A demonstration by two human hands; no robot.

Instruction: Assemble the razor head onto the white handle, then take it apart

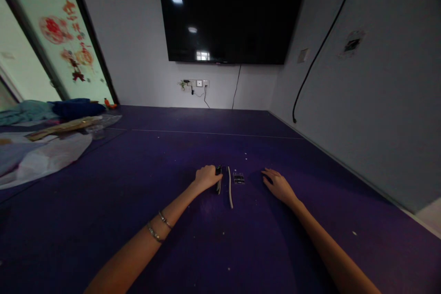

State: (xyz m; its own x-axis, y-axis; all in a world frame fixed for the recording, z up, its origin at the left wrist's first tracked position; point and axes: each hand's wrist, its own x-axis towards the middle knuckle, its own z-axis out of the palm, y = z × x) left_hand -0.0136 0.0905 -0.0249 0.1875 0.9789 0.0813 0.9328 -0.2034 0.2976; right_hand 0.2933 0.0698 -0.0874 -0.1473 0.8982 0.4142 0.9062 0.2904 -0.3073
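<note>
My left hand [206, 177] is closed, its thumb and fingers pinching a small dark object with pale narrow strips [219, 186]; the hand covers much of it, and its kind is unclear. Just right of it a pale, slightly curved thin rod or cord [230, 188] lies lengthwise on the purple surface [206, 243]. Beside that rests a small flat dark rectangle with light markings [239, 178], too small to identify. Farther right, my right hand [279, 187] lies palm down on the surface with its fingers stretched out, holding nothing.
At the left lie crumpled plastic sheeting [65, 156], a long brownish piece [67, 127] and dark blue cloth [78, 107]. A black cable [319, 53] hangs down the right wall. Ahead, a large television [234, 14] is mounted above wall sockets [199, 83].
</note>
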